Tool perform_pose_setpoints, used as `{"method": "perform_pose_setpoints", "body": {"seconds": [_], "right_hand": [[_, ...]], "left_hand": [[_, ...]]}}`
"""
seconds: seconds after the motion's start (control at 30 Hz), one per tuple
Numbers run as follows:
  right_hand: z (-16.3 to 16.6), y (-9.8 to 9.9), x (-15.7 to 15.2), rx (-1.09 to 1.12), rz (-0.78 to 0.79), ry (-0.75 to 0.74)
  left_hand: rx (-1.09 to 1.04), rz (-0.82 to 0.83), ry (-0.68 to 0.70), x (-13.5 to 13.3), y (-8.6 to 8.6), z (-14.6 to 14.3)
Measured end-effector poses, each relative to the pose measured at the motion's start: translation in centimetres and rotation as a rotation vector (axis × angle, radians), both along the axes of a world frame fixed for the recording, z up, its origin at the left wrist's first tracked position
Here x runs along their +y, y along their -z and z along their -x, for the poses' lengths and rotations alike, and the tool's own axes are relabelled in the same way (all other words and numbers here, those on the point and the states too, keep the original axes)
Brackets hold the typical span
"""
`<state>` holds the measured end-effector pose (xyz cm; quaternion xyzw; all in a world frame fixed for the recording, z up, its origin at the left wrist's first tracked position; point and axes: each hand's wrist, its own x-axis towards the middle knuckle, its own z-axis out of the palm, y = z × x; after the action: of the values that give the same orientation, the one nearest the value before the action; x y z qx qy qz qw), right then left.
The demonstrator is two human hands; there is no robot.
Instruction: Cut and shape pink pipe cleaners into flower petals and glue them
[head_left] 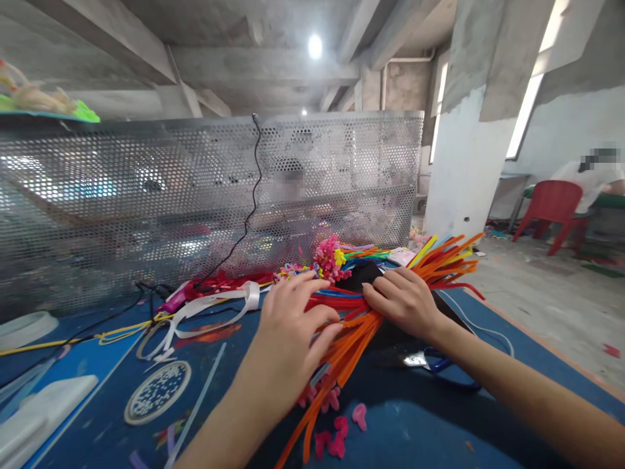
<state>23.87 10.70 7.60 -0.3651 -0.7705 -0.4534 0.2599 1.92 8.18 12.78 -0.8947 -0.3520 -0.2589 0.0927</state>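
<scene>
My left hand lies on a thick bundle of orange pipe cleaners, fingers spread and slightly curled over the stems. My right hand rests on the same bundle further right, its fingers bent and pressed down on red and orange stems next to a black object. The orange stems fan out to the right. Several small pink shapes lie on the blue table below my left hand.
A perforated metal screen with a black cable stands behind the table. White ribbon, a round dish of beads, a white block, blue scissors and a pink flower cluster lie about. A person sits at a red chair far right.
</scene>
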Motion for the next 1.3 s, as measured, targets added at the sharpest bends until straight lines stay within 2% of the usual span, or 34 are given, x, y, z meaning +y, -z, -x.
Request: {"method": "perform_pose_setpoints", "body": {"seconds": [0.13, 0.27, 0.4, 0.53, 0.67, 0.8, 0.93, 1.03, 1.17, 1.23, 1.3], "right_hand": [[0.6, 0.1, -0.4, -0.029, -0.004, -0.040], [0.8, 0.3, -0.4, -0.040, 0.007, -0.065], [0.5, 0.3, -0.1, -0.040, 0.006, -0.066], [-0.3, 0.1, 0.3, 0.004, 0.014, -0.016], [-0.9, -0.1, 0.6, 0.068, 0.039, 0.004], [-1.3, 0.0, 0.6, 0.104, 0.059, 0.030], [-1.4, 0.0, 0.6, 0.117, 0.046, 0.085], [-1.5, 0.1, 0.7, 0.114, 0.040, 0.105], [-2.6, 0.3, 1.6, 0.136, 0.104, 0.170], [-3.5, 0.6, 2.4, 0.180, 0.145, 0.191], [-4.3, 0.9, 3.0, 0.244, 0.165, 0.189]], "left_hand": [[-0.030, 0.083, 0.000, 0.3, 1.5, -0.9], [-0.059, 0.170, -0.002, 0.5, 1.9, -1.2], [-0.043, 0.146, -0.006, 0.6, 0.8, -0.3], [-0.033, 0.077, -0.078, 1.4, -1.4, 2.9], [-0.096, 0.138, -0.138, 2.1, -3.1, 5.8], [-0.201, 0.146, -0.165, 1.6, -3.4, 5.3], [-0.133, 0.239, -0.107, 0.9, -3.1, 3.8], [-0.128, 0.285, -0.092, 0.9, -3.4, 4.0], [-0.190, 0.260, -0.197, 1.3, -4.9, 7.4], [-0.160, 0.207, -0.311, 1.9, -5.5, 10.0], [-0.089, 0.209, -0.347, 2.7, -5.6, 12.4]]}}
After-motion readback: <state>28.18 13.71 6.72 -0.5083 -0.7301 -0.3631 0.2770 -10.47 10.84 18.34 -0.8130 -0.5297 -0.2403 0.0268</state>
